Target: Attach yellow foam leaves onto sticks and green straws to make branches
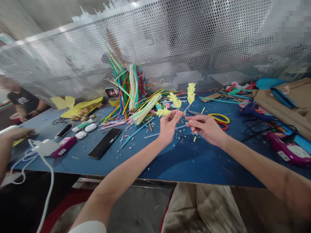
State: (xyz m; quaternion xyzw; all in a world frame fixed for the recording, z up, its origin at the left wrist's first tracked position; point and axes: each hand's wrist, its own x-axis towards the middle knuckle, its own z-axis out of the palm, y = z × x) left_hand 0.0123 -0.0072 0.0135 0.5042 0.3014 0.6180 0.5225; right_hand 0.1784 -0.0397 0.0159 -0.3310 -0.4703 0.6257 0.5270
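The left hand pinches 2 yellow leaves on thin stems above the counter middle; the right hand grips the stem of a 3rd leaf. 3 leaves look cut; joining seems unfinished. The straw pile stands toward the far edge.

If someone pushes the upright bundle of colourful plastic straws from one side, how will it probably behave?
The upright bundle of colourful plastic straws probably tips easily: it stands tall, and many straws already splay outward. Single straws look light and round, so they would likely roll or scatter over the blue table, as the fallen ones suggest.
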